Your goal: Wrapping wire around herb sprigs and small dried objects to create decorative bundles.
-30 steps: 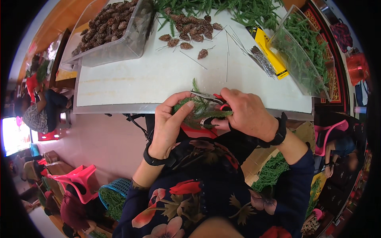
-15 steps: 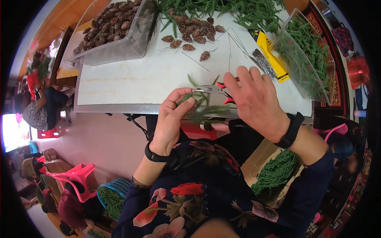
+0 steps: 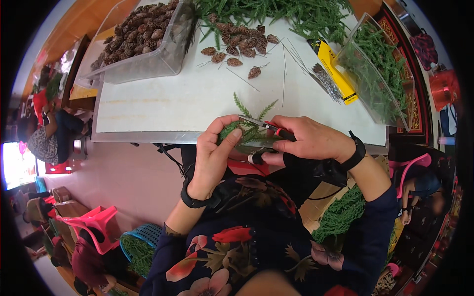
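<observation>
My left hand (image 3: 213, 150) pinches a small green artificial pine sprig (image 3: 251, 134) between thumb and fingers, over the near edge of the white table. In my right hand (image 3: 316, 140) are needle-nose pliers (image 3: 258, 122) with red and black handles. Their jaws point left and reach the sprig beside my left fingertips. Whether the jaws grip a wire there is too small to tell. Beyond my hands lie several brown pine cones (image 3: 244, 39) with thin wires, one of them (image 3: 254, 72) apart from the pile.
A clear bin of pine cones (image 3: 143, 66) stands at the far left. Green sprigs (image 3: 296, 15) cover the table's back. To the right are a yellow packet (image 3: 335, 74), loose wires (image 3: 326, 81) and a clear bin of greenery (image 3: 380, 74). A blue basket (image 3: 140, 241) and pink stool (image 3: 96, 224) stand lower left.
My right hand has turned and come down, bringing the plier handles lower and closer together. The plier jaws now slope down to the right. My left hand stays nearly in place with the sprig.
</observation>
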`<state>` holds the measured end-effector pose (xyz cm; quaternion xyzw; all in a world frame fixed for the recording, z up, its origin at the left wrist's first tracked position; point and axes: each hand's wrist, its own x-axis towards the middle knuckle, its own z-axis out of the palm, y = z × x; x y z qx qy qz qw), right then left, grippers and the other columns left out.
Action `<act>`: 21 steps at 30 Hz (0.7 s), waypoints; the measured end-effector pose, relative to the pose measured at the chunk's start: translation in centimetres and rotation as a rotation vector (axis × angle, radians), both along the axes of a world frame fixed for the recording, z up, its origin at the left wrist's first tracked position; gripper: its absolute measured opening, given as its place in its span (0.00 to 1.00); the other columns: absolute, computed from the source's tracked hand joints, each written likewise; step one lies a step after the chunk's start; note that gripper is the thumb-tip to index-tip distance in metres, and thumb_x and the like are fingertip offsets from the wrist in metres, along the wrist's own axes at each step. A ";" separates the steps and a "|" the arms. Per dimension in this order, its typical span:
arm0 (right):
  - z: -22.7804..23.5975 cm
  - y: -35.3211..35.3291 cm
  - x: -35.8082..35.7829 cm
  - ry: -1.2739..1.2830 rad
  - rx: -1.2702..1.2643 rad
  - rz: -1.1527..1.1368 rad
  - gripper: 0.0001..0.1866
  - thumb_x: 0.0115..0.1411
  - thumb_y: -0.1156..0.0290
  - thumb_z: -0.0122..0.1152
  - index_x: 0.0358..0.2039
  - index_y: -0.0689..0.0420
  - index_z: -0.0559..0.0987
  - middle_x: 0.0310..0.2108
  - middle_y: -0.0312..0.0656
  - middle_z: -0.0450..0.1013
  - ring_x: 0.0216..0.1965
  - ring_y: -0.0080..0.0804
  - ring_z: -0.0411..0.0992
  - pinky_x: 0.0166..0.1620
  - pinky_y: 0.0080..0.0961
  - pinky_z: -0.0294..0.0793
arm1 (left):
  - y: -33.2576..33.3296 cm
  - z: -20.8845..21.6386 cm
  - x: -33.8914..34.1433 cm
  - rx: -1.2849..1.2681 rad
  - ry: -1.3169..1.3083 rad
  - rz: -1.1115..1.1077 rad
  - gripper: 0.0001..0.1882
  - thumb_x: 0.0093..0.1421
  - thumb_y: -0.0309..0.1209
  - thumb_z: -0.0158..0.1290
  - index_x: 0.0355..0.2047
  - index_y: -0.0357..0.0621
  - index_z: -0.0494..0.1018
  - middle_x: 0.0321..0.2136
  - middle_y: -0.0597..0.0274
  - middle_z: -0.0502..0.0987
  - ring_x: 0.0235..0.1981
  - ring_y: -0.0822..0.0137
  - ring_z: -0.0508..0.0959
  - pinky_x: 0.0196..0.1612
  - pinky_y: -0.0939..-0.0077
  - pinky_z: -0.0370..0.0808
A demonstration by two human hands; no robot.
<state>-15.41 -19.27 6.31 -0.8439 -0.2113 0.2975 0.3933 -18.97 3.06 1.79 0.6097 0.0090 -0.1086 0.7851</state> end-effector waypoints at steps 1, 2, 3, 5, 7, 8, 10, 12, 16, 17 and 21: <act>0.0 0.0 0.0 0.044 -0.008 0.013 0.18 0.55 0.65 0.57 0.41 0.63 0.70 0.25 0.49 0.74 0.26 0.41 0.74 0.33 0.32 0.71 | 0.0 0.0 0.0 0.003 0.005 -0.011 0.13 0.62 0.23 0.50 0.46 0.35 0.70 0.37 0.66 0.75 0.39 0.79 0.72 0.45 0.85 0.68; -0.1 0.0 0.1 0.046 -0.009 0.014 0.18 0.55 0.65 0.57 0.41 0.63 0.70 0.25 0.49 0.74 0.26 0.41 0.74 0.33 0.32 0.71 | 0.1 0.0 0.0 0.005 0.009 -0.023 0.13 0.62 0.23 0.50 0.47 0.35 0.70 0.37 0.66 0.75 0.39 0.79 0.72 0.45 0.85 0.68; -0.1 -0.1 0.1 0.070 0.003 0.019 0.17 0.55 0.65 0.57 0.41 0.63 0.70 0.23 0.48 0.74 0.25 0.39 0.74 0.32 0.31 0.71 | 0.1 0.0 0.0 0.004 0.011 -0.023 0.13 0.62 0.23 0.50 0.47 0.35 0.70 0.37 0.66 0.75 0.39 0.79 0.72 0.45 0.85 0.68; -0.1 -0.1 0.1 0.117 0.027 0.028 0.17 0.56 0.64 0.57 0.41 0.63 0.70 0.21 0.45 0.74 0.23 0.34 0.74 0.31 0.30 0.71 | 0.0 0.2 0.0 -0.022 0.028 -0.023 0.12 0.62 0.23 0.50 0.46 0.35 0.70 0.37 0.66 0.75 0.39 0.79 0.72 0.45 0.85 0.68; 0.2 -0.1 0.2 0.146 0.022 0.025 0.17 0.56 0.65 0.57 0.41 0.63 0.70 0.20 0.44 0.74 0.23 0.33 0.74 0.31 0.29 0.71 | 0.0 0.2 0.1 -0.036 0.038 -0.024 0.12 0.62 0.23 0.50 0.46 0.35 0.70 0.37 0.66 0.75 0.38 0.78 0.72 0.45 0.85 0.68; 0.4 0.0 0.2 0.174 0.019 0.024 0.17 0.56 0.65 0.57 0.41 0.63 0.70 0.20 0.42 0.74 0.22 0.32 0.74 0.30 0.29 0.71 | 0.0 0.2 0.1 -0.030 0.044 -0.030 0.12 0.62 0.23 0.50 0.46 0.35 0.70 0.37 0.66 0.75 0.38 0.78 0.72 0.45 0.85 0.68; 0.5 0.0 0.3 0.204 0.016 0.023 0.17 0.56 0.65 0.57 0.42 0.63 0.70 0.20 0.41 0.74 0.22 0.31 0.74 0.30 0.28 0.70 | 0.1 0.2 0.2 -0.019 0.057 -0.042 0.12 0.62 0.23 0.50 0.46 0.35 0.70 0.37 0.66 0.75 0.38 0.78 0.72 0.45 0.85 0.68; 0.5 0.1 0.3 0.134 -0.011 0.050 0.17 0.55 0.65 0.57 0.41 0.63 0.70 0.19 0.43 0.73 0.22 0.33 0.74 0.30 0.29 0.71 | 0.1 0.4 0.2 -0.039 0.092 -0.050 0.12 0.62 0.23 0.50 0.46 0.35 0.70 0.37 0.66 0.75 0.38 0.78 0.72 0.45 0.85 0.68; -0.1 0.1 0.1 0.016 -0.062 0.067 0.16 0.54 0.66 0.56 0.39 0.63 0.70 0.20 0.47 0.73 0.24 0.41 0.74 0.31 0.34 0.71 | 0.3 0.6 0.3 -0.086 0.180 -0.074 0.13 0.62 0.23 0.50 0.46 0.35 0.70 0.37 0.65 0.76 0.38 0.78 0.73 0.45 0.85 0.69; -0.2 0.1 0.0 -0.027 -0.081 0.070 0.15 0.54 0.67 0.56 0.38 0.63 0.69 0.21 0.49 0.73 0.25 0.45 0.74 0.31 0.35 0.71 | 0.4 0.5 0.4 -0.095 0.198 -0.078 0.13 0.62 0.23 0.50 0.47 0.35 0.70 0.37 0.65 0.76 0.38 0.77 0.73 0.45 0.84 0.69; -0.4 0.3 -0.3 -0.171 -0.072 0.039 0.13 0.52 0.68 0.56 0.35 0.63 0.69 0.24 0.53 0.73 0.29 0.54 0.73 0.33 0.42 0.70 | 0.3 0.5 0.6 -0.130 0.230 -0.087 0.13 0.62 0.23 0.49 0.47 0.35 0.70 0.37 0.64 0.76 0.38 0.77 0.74 0.45 0.84 0.70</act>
